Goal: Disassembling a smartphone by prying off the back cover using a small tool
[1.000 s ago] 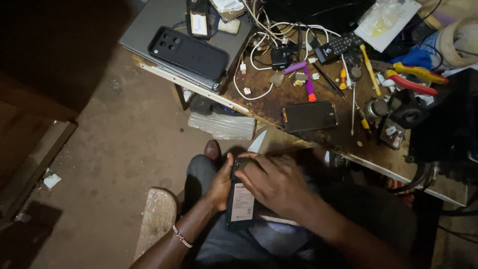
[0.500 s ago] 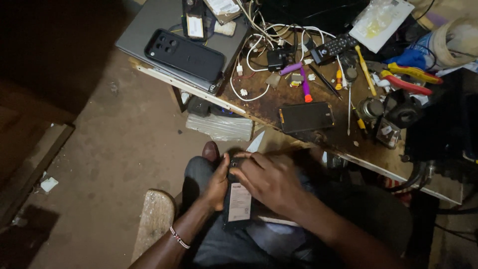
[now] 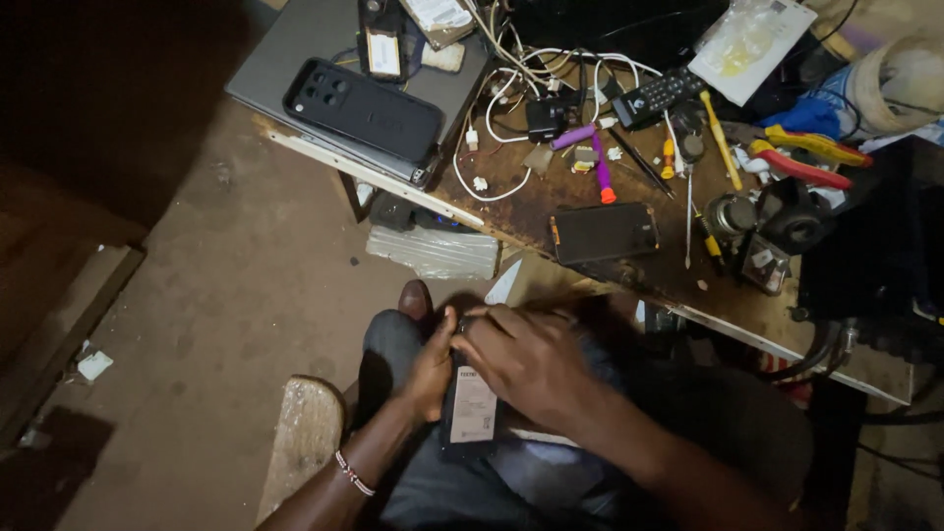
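A person sits looking down at their own lap, beside a cluttered wooden workbench with a worn, stained top.

At far left lies a dusty concrete floor. Nearer, a rounded wooden stool edge shows, pale and rough.

The left hand, a beaded bracelet on its wrist, wraps the left edge of an opened phone, thumb up at its top corner. The phone rests on the lap, back cover off, showing a flat black battery with a white rectangular label. The right hand is closed over the phone's top end, fingers curled and pressed together; whether it pinches a part or a tool underneath cannot be told. Judging from this, the phone is already opened and the work inside it at the top end is in progress; the cover is not back on.

On the bench at far left, a grey laptop lies shut with a large black phone case on it, matte, with round camera holes. Further right are tangled white cables, a purple-handled tool, and a second dark phone lying flat, glossy. Right of that lie a yellow screwdriver and red-and-yellow pliers.
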